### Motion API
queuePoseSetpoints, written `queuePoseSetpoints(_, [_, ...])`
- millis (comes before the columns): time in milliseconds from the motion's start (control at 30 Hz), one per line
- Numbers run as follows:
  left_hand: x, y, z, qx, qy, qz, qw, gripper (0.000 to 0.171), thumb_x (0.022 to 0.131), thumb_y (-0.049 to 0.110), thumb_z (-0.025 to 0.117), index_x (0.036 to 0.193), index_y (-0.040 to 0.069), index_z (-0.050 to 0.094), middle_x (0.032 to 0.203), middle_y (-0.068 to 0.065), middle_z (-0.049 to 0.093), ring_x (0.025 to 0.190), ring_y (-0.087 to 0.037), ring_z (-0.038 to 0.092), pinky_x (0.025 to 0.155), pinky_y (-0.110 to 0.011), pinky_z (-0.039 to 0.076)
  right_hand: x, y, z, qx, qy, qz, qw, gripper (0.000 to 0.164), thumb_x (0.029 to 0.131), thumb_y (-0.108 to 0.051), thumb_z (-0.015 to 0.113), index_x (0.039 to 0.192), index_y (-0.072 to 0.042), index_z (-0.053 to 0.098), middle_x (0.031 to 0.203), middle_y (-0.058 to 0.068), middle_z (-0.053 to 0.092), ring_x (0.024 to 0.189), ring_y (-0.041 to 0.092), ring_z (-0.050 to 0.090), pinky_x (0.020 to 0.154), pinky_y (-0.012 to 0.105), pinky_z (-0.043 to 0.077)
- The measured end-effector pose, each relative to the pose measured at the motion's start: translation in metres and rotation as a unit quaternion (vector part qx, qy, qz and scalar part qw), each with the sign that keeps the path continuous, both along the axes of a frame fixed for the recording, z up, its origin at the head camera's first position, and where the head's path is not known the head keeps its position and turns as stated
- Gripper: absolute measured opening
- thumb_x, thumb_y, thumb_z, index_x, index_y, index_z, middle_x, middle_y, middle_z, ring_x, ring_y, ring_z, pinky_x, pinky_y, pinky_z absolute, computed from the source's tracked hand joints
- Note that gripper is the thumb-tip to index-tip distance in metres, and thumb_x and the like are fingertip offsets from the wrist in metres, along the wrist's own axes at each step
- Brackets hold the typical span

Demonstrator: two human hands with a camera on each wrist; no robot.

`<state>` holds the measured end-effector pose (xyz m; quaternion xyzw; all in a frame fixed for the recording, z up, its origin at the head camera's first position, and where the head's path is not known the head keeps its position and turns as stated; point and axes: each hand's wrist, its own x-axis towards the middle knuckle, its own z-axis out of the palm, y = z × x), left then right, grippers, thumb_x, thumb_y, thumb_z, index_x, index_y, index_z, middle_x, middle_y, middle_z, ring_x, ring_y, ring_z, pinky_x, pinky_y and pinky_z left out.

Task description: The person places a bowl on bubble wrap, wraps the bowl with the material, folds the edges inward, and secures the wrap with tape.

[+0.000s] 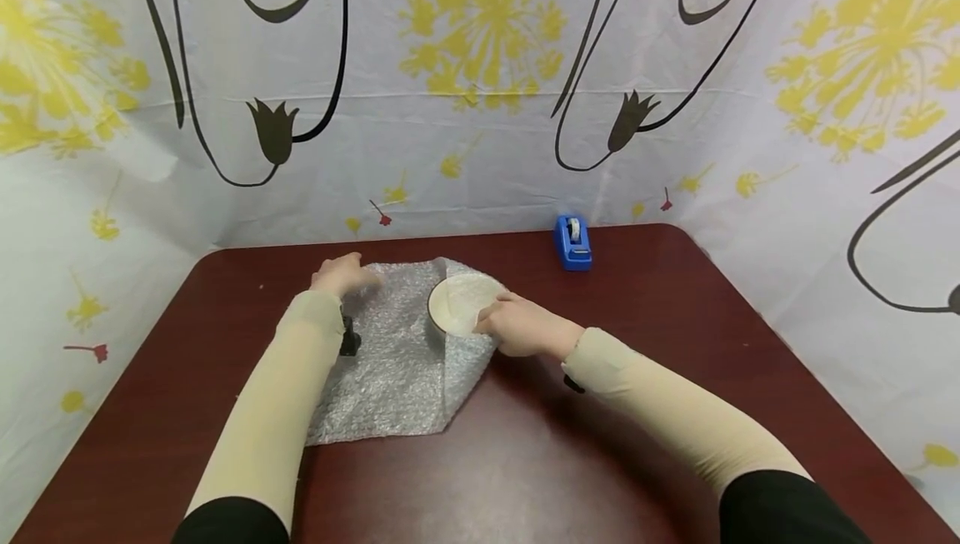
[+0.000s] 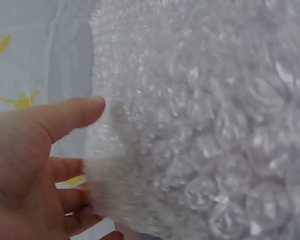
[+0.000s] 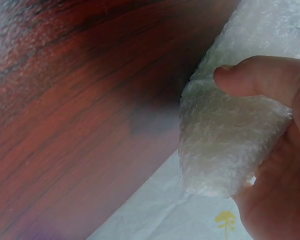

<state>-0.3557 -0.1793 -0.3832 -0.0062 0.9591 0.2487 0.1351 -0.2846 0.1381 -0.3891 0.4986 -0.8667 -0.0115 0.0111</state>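
A sheet of bubble wrap (image 1: 390, 377) lies on the dark red table, its right part folded up around a white bowl (image 1: 448, 304) with a thin dark rim. Part of the bowl is hidden beneath the fold. My right hand (image 1: 528, 326) grips the folded wrap at the bowl's right side; in the right wrist view the thumb (image 3: 255, 77) presses on top while the other fingers lie underneath. At the sheet's far left corner is my left hand (image 1: 345, 275). The left wrist view has its thumb (image 2: 77, 112) and fingers pinching the wrap's edge.
A blue tape dispenser (image 1: 573, 244) stands near the table's back edge, right of the bowl. The table (image 1: 637, 411) has a patterned white curtain (image 1: 480, 161) behind it and along both sides.
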Motion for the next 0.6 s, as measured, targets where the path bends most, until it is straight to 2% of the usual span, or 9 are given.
queuePoseSetpoints(33, [0.000,-0.002,0.000,0.003,0.014,-0.003,0.9999,0.067,0.092,0.033,0.059,0.146,-0.001,0.037,0.145,-0.026,0.038,0.131,-0.050,0.032,0.105,-0.068,0.019,0.000,0.000,0.000,0.001,0.001,0.000,1.000,0.034,0.082,0.005,0.065,0.109,-0.014,0.075,0.102,-0.001,0.069,0.100,0.014,0.063,0.101,0.050,0.039])
queuePoseSetpoints(100, [-0.002,-0.004,0.001,0.013,0.032,-0.007,0.9994,0.040,0.093,0.028,0.059,0.121,-0.001,0.059,0.118,-0.022,0.059,0.109,-0.044,0.050,0.103,-0.068,0.022,-0.001,0.000,0.000,0.004,0.013,0.006,1.000,0.033,0.081,0.006,0.063,0.104,-0.014,0.075,0.100,-0.002,0.069,0.097,0.013,0.063,0.099,0.049,0.041])
queuePoseSetpoints(167, [-0.004,-0.009,0.001,0.028,0.044,-0.009,0.9986,0.023,0.094,0.025,0.059,0.088,0.002,0.063,0.082,-0.012,0.060,0.081,-0.033,0.053,0.095,-0.060,0.035,-0.001,-0.001,0.001,0.003,0.028,0.015,0.999,0.031,0.079,0.007,0.061,0.098,-0.014,0.074,0.096,-0.003,0.068,0.092,0.013,0.063,0.095,0.048,0.042])
queuePoseSetpoints(233, [-0.005,-0.012,0.004,0.048,0.054,-0.011,0.9973,0.025,0.095,0.024,0.058,0.077,0.006,0.061,0.072,-0.006,0.056,0.073,-0.026,0.051,0.085,-0.053,0.042,-0.001,-0.001,0.002,0.002,0.042,0.021,0.999,0.031,0.077,0.008,0.059,0.093,-0.015,0.073,0.092,-0.004,0.067,0.088,0.012,0.062,0.092,0.047,0.043])
queuePoseSetpoints(267, [-0.005,-0.013,0.006,0.059,0.052,-0.013,0.9969,0.025,0.095,0.025,0.057,0.078,0.007,0.062,0.073,-0.006,0.056,0.073,-0.026,0.051,0.082,-0.051,0.043,-0.001,-0.001,0.002,0.002,0.048,0.023,0.999,0.032,0.076,0.008,0.058,0.091,-0.016,0.072,0.090,-0.004,0.067,0.086,0.012,0.062,0.091,0.047,0.044])
queuePoseSetpoints(333, [-0.004,-0.016,0.010,0.083,0.053,-0.020,0.9949,0.025,0.097,0.027,0.056,0.094,0.006,0.069,0.094,-0.012,0.065,0.089,-0.030,0.058,0.079,-0.049,0.047,-0.002,-0.001,0.002,0.001,0.047,0.023,0.999,0.032,0.076,0.008,0.058,0.091,-0.016,0.072,0.089,-0.004,0.066,0.085,0.012,0.061,0.090,0.046,0.043])
queuePoseSetpoints(367, [-0.002,-0.017,0.013,0.097,0.054,-0.021,0.9936,0.027,0.098,0.028,0.054,0.104,0.005,0.069,0.109,-0.016,0.064,0.101,-0.033,0.057,0.084,-0.052,0.046,-0.002,-0.001,0.002,0.001,0.047,0.023,0.999,0.032,0.076,0.008,0.058,0.091,-0.016,0.072,0.089,-0.005,0.066,0.085,0.012,0.061,0.091,0.046,0.043])
queuePoseSetpoints(433, [0.000,-0.018,0.018,0.130,0.052,-0.031,0.9896,0.031,0.099,0.028,0.052,0.107,0.001,0.064,0.115,-0.023,0.056,0.104,-0.036,0.051,0.086,-0.051,0.044,-0.003,-0.001,0.002,0.000,0.038,0.019,0.999,0.034,0.077,0.008,0.058,0.096,-0.016,0.074,0.091,-0.004,0.067,0.088,0.011,0.061,0.093,0.047,0.042])
queuePoseSetpoints(600, [0.007,-0.015,0.030,0.233,0.023,-0.041,0.9714,0.037,0.099,0.033,0.053,0.113,-0.002,0.057,0.128,-0.024,0.048,0.121,-0.037,0.041,0.099,-0.054,0.034,-0.004,0.000,0.000,-0.002,0.019,0.008,1.000,0.036,0.078,0.007,0.059,0.102,-0.015,0.075,0.093,-0.004,0.067,0.089,0.013,0.061,0.097,0.048,0.041])
